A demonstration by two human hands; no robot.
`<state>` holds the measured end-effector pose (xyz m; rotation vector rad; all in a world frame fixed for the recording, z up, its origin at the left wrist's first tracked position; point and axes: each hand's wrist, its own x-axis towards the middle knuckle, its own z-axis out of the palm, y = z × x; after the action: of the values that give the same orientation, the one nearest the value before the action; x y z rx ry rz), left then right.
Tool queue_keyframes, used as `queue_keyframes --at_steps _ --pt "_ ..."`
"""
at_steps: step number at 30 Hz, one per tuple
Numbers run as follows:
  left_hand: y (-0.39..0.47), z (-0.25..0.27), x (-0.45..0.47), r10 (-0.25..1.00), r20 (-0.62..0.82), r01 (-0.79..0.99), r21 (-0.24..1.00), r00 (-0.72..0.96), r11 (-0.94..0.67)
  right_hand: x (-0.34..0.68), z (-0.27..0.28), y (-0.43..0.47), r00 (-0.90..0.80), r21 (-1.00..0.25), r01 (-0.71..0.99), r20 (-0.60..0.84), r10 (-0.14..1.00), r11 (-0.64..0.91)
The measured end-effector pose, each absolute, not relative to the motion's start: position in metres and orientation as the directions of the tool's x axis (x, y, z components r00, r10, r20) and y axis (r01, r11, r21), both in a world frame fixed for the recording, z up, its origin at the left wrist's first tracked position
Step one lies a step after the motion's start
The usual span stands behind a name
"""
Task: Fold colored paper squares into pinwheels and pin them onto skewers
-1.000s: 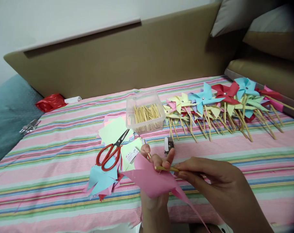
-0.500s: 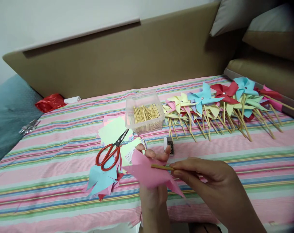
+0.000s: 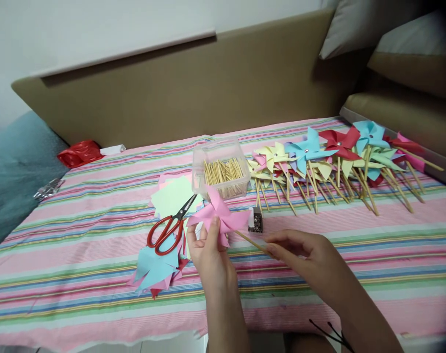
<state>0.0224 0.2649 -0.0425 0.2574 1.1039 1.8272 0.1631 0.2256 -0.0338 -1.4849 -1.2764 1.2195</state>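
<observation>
A pink paper pinwheel [image 3: 230,219] faces me above the cloth. My left hand [image 3: 211,245] grips it, thumb pressed on its middle and the other fingers behind the paper. From the pinwheel a thin wooden stick [image 3: 250,239] slants down to the right. Its lower end is pinched between the thumb and fingers of my right hand [image 3: 300,250]. Just beyond the pinwheel sits a small box of dark metal pins [image 3: 258,223]. Left of my left hand lie red-handled scissors [image 3: 167,233] and cut blue paper [image 3: 157,262].
A clear plastic box [image 3: 221,169] of wooden sticks stands behind the pinwheel, beside stacked pale paper sheets [image 3: 175,196]. Finished pinwheels [image 3: 307,152] lie in a row at the right. Red ribbon [image 3: 79,153] and a small clear packet [image 3: 48,189] are at the far left on the striped cloth [image 3: 79,235].
The pinwheel has turned over and moved up, so its front now faces me. My left hand has gone from behind it to a thumb-on-front grip; my right hand stays on the stick.
</observation>
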Motion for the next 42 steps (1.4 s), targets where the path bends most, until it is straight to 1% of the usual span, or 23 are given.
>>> queue_keyframes --at_steps 2,8,11,14,17,20,24,27,31,33,35,38,42 --pt "0.268 -0.043 0.019 0.779 -0.289 -0.607 0.782 -0.556 -0.144 0.163 -0.036 0.227 0.003 -0.957 0.237 -0.175 0.985 -0.17" --pt "0.275 -0.045 0.016 0.768 -0.26 -0.546 0.827 -0.586 -0.137 0.156 -0.036 0.23 -0.143 -0.929 0.33 -0.226 0.964 -0.169" --pt "0.28 -0.046 0.012 0.758 -0.241 -0.509 0.849 -0.606 -0.138 0.155 -0.039 0.233 -0.192 -0.925 0.35 -0.225 0.955 -0.148" --pt "0.285 -0.046 0.007 0.759 -0.205 -0.481 0.862 -0.618 -0.159 0.154 -0.041 0.234 -0.196 -0.927 0.356 -0.198 0.96 -0.118" --pt "0.289 -0.045 0.004 0.796 -0.175 -0.483 0.86 -0.58 -0.162 0.153 -0.042 0.236 -0.189 -0.933 0.349 -0.161 0.969 -0.087" --pt "0.289 -0.042 0.002 0.818 -0.158 -0.491 0.855 -0.553 -0.168 0.153 -0.044 0.237 -0.167 -0.955 0.288 -0.127 0.978 -0.075" --pt "0.286 -0.038 -0.003 0.87 -0.109 -0.511 0.841 -0.481 -0.177 0.157 -0.048 0.237 -0.055 -0.979 0.179 -0.107 0.993 -0.096" --pt "0.285 -0.039 -0.007 0.894 -0.071 -0.503 0.845 -0.442 -0.181 0.162 -0.049 0.238 0.013 -0.987 0.136 -0.091 0.996 -0.092" --pt "0.287 -0.045 -0.016 0.895 -0.007 -0.41 0.89 -0.447 -0.198 0.169 -0.051 0.242 0.061 -0.989 0.142 -0.035 0.997 -0.044" --pt "0.29 -0.049 -0.021 0.899 0.01 -0.349 0.919 -0.438 -0.181 0.176 -0.056 0.245 0.146 -0.988 0.152 -0.012 0.989 -0.034" --pt "0.293 -0.052 -0.026 0.919 0.006 -0.301 0.944 -0.395 -0.135 0.186 -0.063 0.248 0.281 -0.989 0.145 0.015 0.96 -0.027" --pt "0.297 -0.054 -0.032 0.95 -0.01 -0.228 0.972 -0.311 -0.064 0.208 -0.074 0.251 0.488 -0.992 0.124 0.064 0.87 0.004" --pt "0.299 -0.056 -0.036 0.967 -0.029 -0.084 0.996 -0.252 0.008 0.247 -0.085 0.256 0.65 -0.989 0.145 0.121 0.75 0.034"
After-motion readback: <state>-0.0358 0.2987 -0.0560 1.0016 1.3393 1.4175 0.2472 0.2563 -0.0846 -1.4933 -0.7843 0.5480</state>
